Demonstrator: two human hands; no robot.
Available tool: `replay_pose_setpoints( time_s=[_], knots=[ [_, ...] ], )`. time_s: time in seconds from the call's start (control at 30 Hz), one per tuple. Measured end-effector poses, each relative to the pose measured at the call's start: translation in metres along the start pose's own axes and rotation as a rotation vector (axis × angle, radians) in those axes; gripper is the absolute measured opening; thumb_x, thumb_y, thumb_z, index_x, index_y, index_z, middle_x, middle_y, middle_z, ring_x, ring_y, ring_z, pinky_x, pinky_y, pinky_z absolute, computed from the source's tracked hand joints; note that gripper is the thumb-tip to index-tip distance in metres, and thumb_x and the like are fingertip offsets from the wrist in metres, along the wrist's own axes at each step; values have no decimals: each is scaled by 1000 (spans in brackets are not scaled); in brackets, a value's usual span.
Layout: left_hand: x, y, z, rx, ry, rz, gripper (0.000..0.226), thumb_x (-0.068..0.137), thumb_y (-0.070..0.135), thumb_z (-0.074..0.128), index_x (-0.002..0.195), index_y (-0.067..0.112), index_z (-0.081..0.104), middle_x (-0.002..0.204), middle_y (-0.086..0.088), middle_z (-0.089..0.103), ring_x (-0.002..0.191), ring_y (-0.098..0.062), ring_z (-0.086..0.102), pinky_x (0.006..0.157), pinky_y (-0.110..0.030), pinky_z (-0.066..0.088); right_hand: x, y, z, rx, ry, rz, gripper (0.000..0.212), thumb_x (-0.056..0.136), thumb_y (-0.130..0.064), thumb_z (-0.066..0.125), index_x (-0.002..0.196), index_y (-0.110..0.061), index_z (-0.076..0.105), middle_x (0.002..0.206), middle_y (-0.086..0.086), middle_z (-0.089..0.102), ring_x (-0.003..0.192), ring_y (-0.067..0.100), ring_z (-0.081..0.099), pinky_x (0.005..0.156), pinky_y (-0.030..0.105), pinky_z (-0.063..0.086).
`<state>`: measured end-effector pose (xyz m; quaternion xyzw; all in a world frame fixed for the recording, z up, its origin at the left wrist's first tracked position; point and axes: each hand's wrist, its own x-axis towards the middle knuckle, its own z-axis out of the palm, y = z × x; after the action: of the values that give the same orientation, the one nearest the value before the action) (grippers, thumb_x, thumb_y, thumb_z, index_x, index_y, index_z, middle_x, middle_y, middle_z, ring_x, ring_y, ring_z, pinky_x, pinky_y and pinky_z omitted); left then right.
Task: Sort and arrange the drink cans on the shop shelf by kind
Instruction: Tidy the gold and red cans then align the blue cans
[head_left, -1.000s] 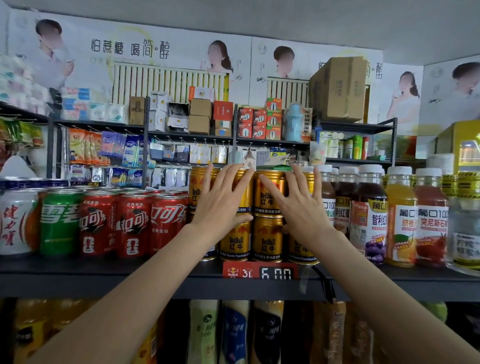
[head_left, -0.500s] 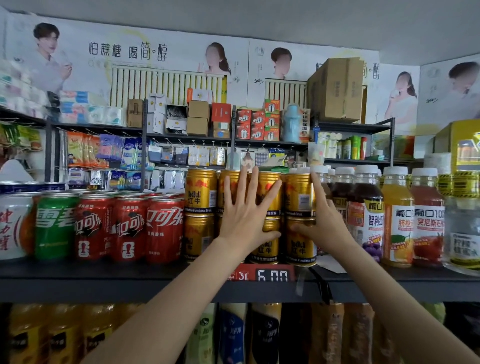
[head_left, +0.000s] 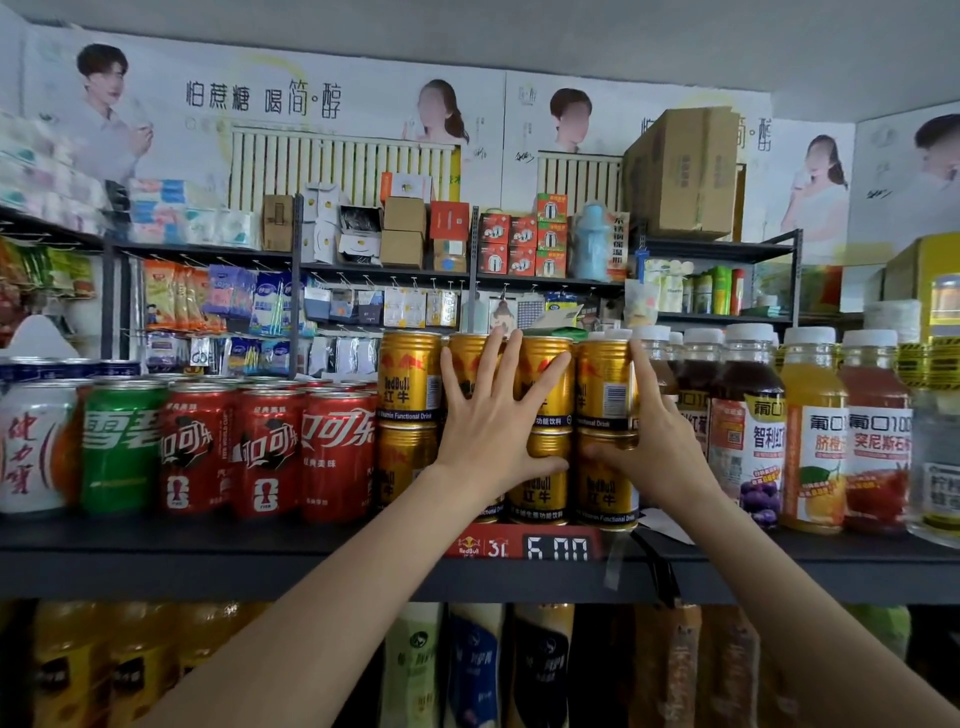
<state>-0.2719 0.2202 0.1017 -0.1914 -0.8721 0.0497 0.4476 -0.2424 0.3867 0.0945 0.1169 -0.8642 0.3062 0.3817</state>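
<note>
Both hands' grip splayed flat: left hand (head_left: 488, 441), right hand (head_left: 657, 447) hiding gold cans (head_left: 410, 384)

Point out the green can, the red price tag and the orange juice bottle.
green can (head_left: 120, 447), head view, label middle
red price tag (head_left: 524, 546), head view, face centre
orange juice bottle (head_left: 811, 441), head view, label

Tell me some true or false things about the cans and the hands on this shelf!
1. The gold cans are stacked two high. True.
2. The left hand has spread fingers against the gold cans. True.
3. The red cans stand right of the gold cans. False: they stand left of them.
4. The green can lies on its side. False: it stands upright.
5. The right hand touches the rightmost gold stack. True.
</note>
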Motion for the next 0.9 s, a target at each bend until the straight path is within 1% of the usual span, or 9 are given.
replay_pose_setpoints(
  time_s=[0.17, 0.27, 0.37, 0.43, 0.5, 0.57, 0.7, 0.8, 0.9],
  knots=[
    [-1, -5, 1, 8, 13, 10, 107, 71, 75, 50, 141, 39, -21, 153, -12, -21, 138, -28, -27, 101, -64, -16, 1, 1, 1, 12, -1, 1, 114, 74, -14, 77, 147, -34, -9, 131, 15, 50, 121, 31, 46, 97, 41, 38],
    [-2, -5, 1, 12, 17, 15, 107, 72, 74, 50, 141, 37, -22, 153, -13, -21, 138, -28, -26, 101, -61, -18, 1, -2, 3, -5, 0, 14, 116, 75, -16, 76, 146, -37, -13, 131, 16, 47, 115, 32, 52, 94, 42, 41],
    [-5, -8, 1, 1, 52, 51, 100, 75, 72, 48, 144, 35, -16, 154, -13, -15, 140, -28, -22, 105, -59, -16, -2, -7, 4, -94, 8, 62, 111, 77, -24, 75, 147, -33, -11, 143, 19, 28, 125, 39, 40, 100, 47, 37],
    [-7, -15, 1, -45, 128, 57, 86, 81, 68, 42, 147, 34, -1, 156, -13, -1, 143, -28, -9, 109, -57, -10, 1, -18, 2, -236, 96, 2, 101, 78, -30, 72, 149, -26, 0, 149, 18, 15, 135, 39, 24, 109, 49, 28],
    [-8, -24, -3, -82, 195, 23, 69, 87, 60, 33, 146, 32, 10, 155, -10, 10, 143, -26, 2, 111, -54, -6, 6, -34, 1, -329, 196, -135, 89, 80, -32, 70, 148, -21, 14, 150, 16, 16, 138, 35, 18, 112, 47, 21],
    [-9, -35, -11, -108, 222, -18, 60, 90, 50, 29, 145, 31, 14, 155, -8, 14, 143, -23, 6, 110, -49, -8, 12, -52, 7, -348, 216, -239, 78, 81, -30, 69, 145, -19, 26, 149, 15, 21, 139, 33, 19, 112, 46, 20],
    [-15, -73, -21, -186, 263, -115, 55, 96, 39, 35, 146, 32, 14, 155, -1, 11, 143, -16, 5, 109, -40, -15, 26, -87, 32, -290, 174, -330, 62, 83, -28, 67, 137, -18, 40, 147, 12, 26, 139, 29, 18, 113, 43, 16],
    [-15, -114, -24, -303, 288, -193, 51, 97, 35, 35, 145, 29, 19, 153, 2, 17, 140, -13, 18, 112, -40, -9, 42, -110, 48, -265, 183, -356, 54, 85, -30, 65, 134, -19, 45, 146, 9, 27, 138, 26, 18, 113, 39, 15],
    [-3, -152, -28, -440, 203, -195, 49, 98, 33, 35, 144, 31, 19, 150, 5, 25, 133, -12, 32, 115, -41, 0, 63, -134, 56, -191, 178, -347, 47, 83, -33, 66, 126, -21, 52, 140, 6, 34, 133, 22, 23, 110, 35, 20]
  ],
)
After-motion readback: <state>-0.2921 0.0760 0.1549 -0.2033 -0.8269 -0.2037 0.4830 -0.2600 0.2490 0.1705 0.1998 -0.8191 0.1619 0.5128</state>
